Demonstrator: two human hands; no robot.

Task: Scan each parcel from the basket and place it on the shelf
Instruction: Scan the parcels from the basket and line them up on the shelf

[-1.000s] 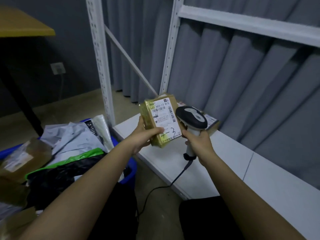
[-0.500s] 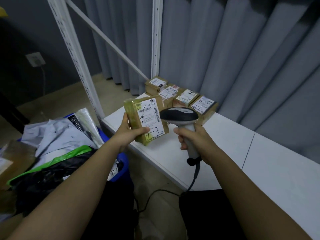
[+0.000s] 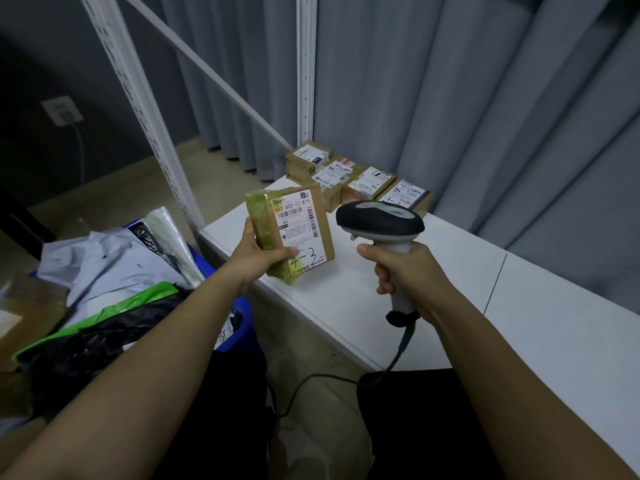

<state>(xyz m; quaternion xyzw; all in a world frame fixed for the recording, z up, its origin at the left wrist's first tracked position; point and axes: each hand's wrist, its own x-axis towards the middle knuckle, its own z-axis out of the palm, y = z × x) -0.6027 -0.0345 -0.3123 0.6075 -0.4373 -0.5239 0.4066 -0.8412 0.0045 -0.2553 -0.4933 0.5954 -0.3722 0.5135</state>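
Left hand (image 3: 258, 259) grips a tape-wrapped brown cardboard parcel (image 3: 294, 233) above the white shelf's (image 3: 346, 306) front edge, label tilted toward the corded black-and-grey handheld scanner (image 3: 381, 225) clasped in the right hand (image 3: 405, 271), apparently for scanning.

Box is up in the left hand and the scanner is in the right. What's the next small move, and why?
Probably set the box down beside the four parcels at the back of the shelf. The left hand holds it above the shelf's front edge, label up, while the scanner in the right hand points past it, not at the label.
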